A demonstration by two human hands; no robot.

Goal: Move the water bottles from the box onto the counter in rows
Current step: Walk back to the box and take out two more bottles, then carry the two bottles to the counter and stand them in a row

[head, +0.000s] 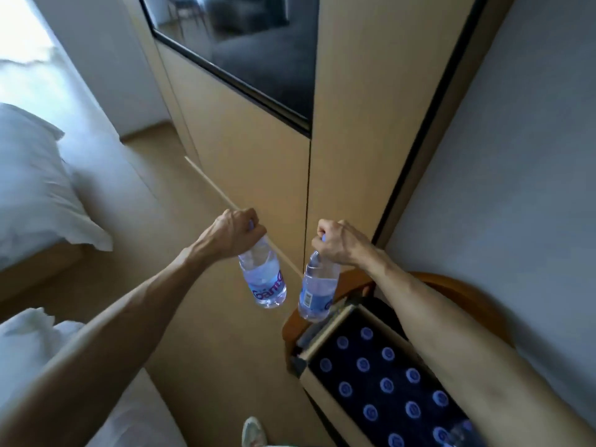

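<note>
My left hand grips a clear water bottle by its cap; the bottle hangs down, its purple label facing me. A second clear water bottle hangs the same way from my right hand, just above the box's far corner. Both bottles are held in the air side by side, apart from each other. The cardboard box sits at the lower right, filled with several upright bottles whose purple caps show. No counter surface is in view.
The box rests on a round wooden chair. A beige cabinet wall with a dark screen stands ahead. White bedding lies at the left. Beige floor lies between bed and cabinet. A shoe shows at the bottom.
</note>
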